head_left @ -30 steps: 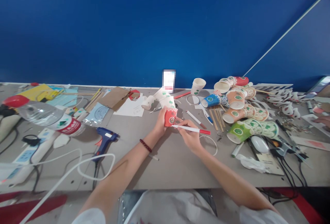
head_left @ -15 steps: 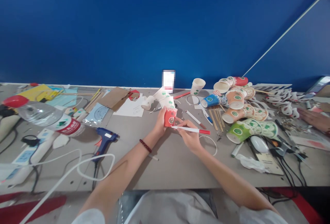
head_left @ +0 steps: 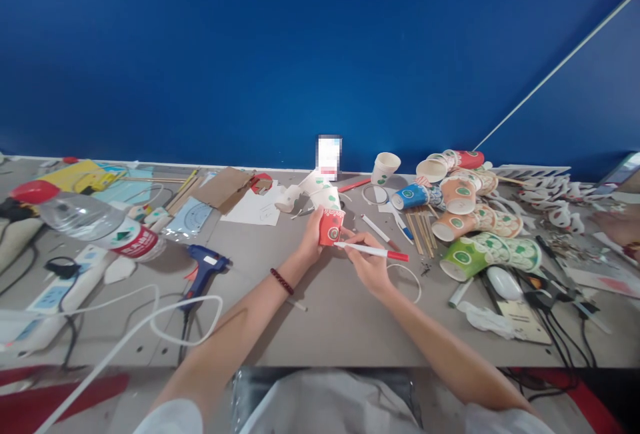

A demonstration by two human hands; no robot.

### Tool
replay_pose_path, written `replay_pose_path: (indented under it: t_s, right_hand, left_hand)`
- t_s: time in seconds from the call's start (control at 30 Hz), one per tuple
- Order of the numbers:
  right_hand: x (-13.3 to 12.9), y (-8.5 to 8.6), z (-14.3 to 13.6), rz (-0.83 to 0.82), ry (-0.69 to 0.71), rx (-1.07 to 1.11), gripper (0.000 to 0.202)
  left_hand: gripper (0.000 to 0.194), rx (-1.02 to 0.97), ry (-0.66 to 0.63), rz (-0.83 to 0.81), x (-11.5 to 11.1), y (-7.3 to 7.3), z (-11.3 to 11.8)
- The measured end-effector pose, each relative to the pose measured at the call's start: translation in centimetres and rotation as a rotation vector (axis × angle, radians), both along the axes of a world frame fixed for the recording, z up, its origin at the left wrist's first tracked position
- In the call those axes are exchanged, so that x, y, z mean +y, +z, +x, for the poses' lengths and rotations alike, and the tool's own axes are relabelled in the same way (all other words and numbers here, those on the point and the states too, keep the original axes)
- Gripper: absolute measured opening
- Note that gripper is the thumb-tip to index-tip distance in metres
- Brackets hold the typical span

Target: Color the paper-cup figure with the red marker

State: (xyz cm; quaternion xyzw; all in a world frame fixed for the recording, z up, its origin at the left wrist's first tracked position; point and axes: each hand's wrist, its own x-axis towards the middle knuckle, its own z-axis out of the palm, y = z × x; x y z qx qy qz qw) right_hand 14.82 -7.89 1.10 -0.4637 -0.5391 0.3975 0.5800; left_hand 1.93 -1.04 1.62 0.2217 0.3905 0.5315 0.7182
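A red paper cup [head_left: 331,227] with a white pattern and a round logo is in the middle of the table. Wrapped round its left side, my left hand [head_left: 313,235] holds it. My right hand [head_left: 367,266] pinches a white marker with a red end [head_left: 373,250]; the tip points left and meets the cup's lower right edge, though I cannot tell if it touches. Just behind the red cup are white paper cup pieces [head_left: 325,195] with green prints. White paper [head_left: 250,209] lies to the left of them.
On the left are a water bottle [head_left: 90,221], a blue glue gun [head_left: 206,271], a power strip [head_left: 63,294] and a looping white cable [head_left: 215,317]. To the right lie stacked paper cups [head_left: 463,257], wooden sticks [head_left: 423,231] and a mouse [head_left: 505,283]. Another person's hand [head_left: 617,226] is at far right.
My hands, the cup and the marker stay almost as they were. The other person's hand at far right has drawn back to the right. The view has shifted slightly.
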Motion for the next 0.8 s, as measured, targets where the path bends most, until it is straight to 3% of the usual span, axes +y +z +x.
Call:
replay_pose_path:
  t_s: [0.27, 0.5, 0.8]
  right_hand:
    - [-0.04, -0.14, 0.25, 0.024, 0.026, -0.011, 0.016]
    - [0.0, -0.29, 0.3, 0.021, 0.003, 0.005, 0.019]
    - [0.04, -0.25, 0.36, 0.019, 0.013, 0.025, 0.022]
  left_hand:
    - [0.052, -0.012, -0.014, -0.022, 0.33, -0.9, 0.22]
    - [0.053, 0.006, -0.005, 0.003, -0.04, -0.11, 0.2]
    - [0.051, -0.024, -0.008, -0.001, -0.08, -0.17, 0.19]
